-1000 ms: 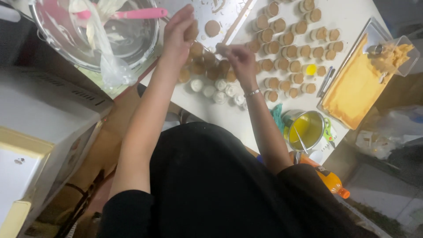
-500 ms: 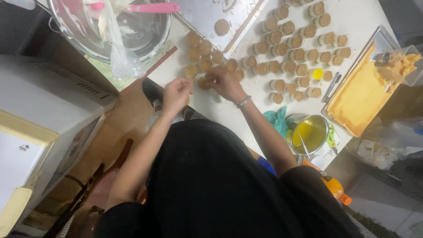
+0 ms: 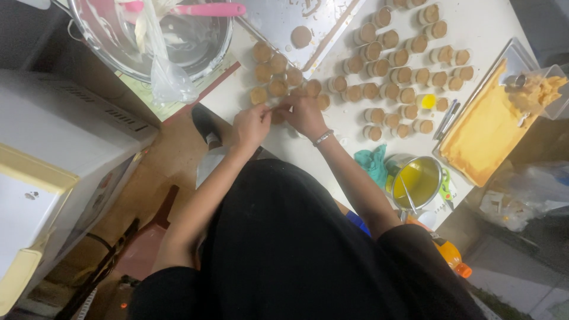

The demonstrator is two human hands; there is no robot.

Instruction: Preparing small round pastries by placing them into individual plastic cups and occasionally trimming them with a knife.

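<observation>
Between left hand [image 3: 252,124] and right hand [image 3: 305,115], fingertips pinched together on one small round brown cake [image 3: 278,114]; probably light, soft, crumbly. Best gripped gently by sides.

Left hand [image 3: 252,125] now drawn back from the far rows near the flat metal tray [image 3: 284,24] to the table's near edge. Right hand [image 3: 305,115] likewise pulled in from the middle of the round filled cups [image 3: 391,74], now close beside the left, fingertips nearly meeting over one brown cup at the near edge; grip too small to judge.
</observation>
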